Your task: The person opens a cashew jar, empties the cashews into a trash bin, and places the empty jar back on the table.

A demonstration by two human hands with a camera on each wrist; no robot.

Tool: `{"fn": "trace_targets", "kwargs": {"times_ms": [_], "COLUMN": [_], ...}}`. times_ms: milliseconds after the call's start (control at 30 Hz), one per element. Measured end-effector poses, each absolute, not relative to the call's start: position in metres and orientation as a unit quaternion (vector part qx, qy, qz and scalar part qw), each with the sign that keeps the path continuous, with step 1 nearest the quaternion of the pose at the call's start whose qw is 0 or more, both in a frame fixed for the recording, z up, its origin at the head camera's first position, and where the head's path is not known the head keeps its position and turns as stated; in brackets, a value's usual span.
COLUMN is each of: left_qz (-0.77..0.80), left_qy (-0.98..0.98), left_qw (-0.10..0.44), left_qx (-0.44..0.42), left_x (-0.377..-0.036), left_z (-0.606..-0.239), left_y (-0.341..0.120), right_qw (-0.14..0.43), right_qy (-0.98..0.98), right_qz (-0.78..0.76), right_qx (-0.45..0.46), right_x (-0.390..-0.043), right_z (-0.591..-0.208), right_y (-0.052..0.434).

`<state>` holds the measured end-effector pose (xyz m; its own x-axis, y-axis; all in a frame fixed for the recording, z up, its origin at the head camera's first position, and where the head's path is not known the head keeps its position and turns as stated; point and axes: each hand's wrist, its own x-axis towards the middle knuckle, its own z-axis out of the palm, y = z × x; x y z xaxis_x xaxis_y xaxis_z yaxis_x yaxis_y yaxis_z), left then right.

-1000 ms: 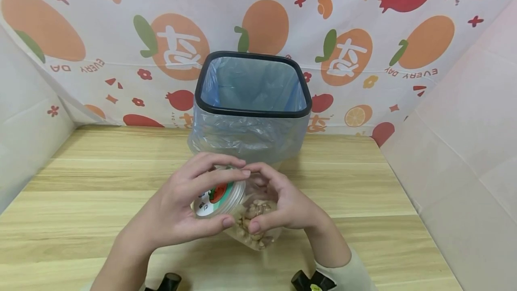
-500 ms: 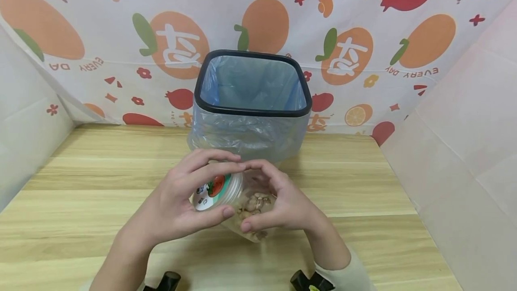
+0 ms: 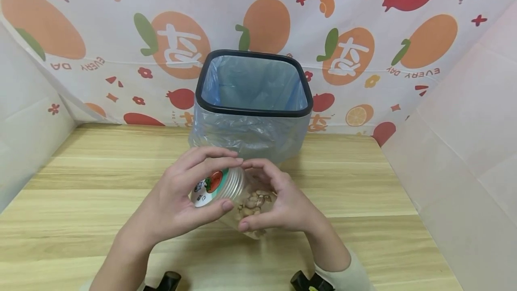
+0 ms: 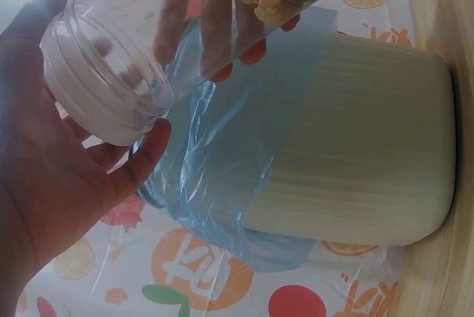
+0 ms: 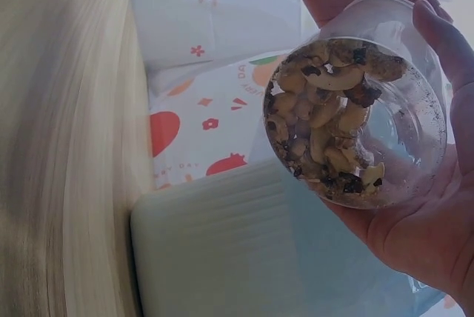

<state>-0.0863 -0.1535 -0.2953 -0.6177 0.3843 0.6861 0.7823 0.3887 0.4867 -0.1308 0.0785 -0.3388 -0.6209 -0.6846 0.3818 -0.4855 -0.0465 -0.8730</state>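
Jar [image 5: 400, 124] of cashews [image 3: 255, 202] in front of bin [image 3: 254, 112], in grip of right hand [image 3: 288, 205]; lid [image 3: 208, 190] clasped in left hand [image 3: 175, 203].

The clear jar [image 5: 400, 109] of nuts [image 5: 323, 115] lies tilted.

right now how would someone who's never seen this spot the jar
Find the black-rimmed bin in front of the fruit-print backdrop. Nearer the camera, tilted between the left hand and right hand, is the clear jar. Cashew-like nuts inside and a printed lid set it apart from the upright, bag-lined bin.
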Motion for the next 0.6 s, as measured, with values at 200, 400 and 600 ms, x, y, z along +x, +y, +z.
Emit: {"fn": "trace_targets", "kwargs": {"times_ms": [200,400,600], "left_qz": [-0.414,-0.419,-0.425], "left_qy": [-0.798,-0.794,-0.787], "left_qw": [0.239,0.242,0.249], "left_qx": [-0.366,-0.369,-0.372], "left_x": [-0.0862,-0.0868,-0.088], "left_z": [-0.2947,-0.2936,-0.2932], "left_y": [-0.1539,-0.1568,-0.1598], "right_qw": [0.086,0.084,0.082], "right_qy": [0.686,0.678,0.675], "right_qz": [-0.584,-0.594,-0.599], "right_qx": [-0.425,-0.425,-0.424], "right_x": [-0.1307,-0.1319,-0.1327], "right_z": [-0.3385,-0.3386,-0.3375], "right_y": [0.0793,0.0797,0.0811]}}
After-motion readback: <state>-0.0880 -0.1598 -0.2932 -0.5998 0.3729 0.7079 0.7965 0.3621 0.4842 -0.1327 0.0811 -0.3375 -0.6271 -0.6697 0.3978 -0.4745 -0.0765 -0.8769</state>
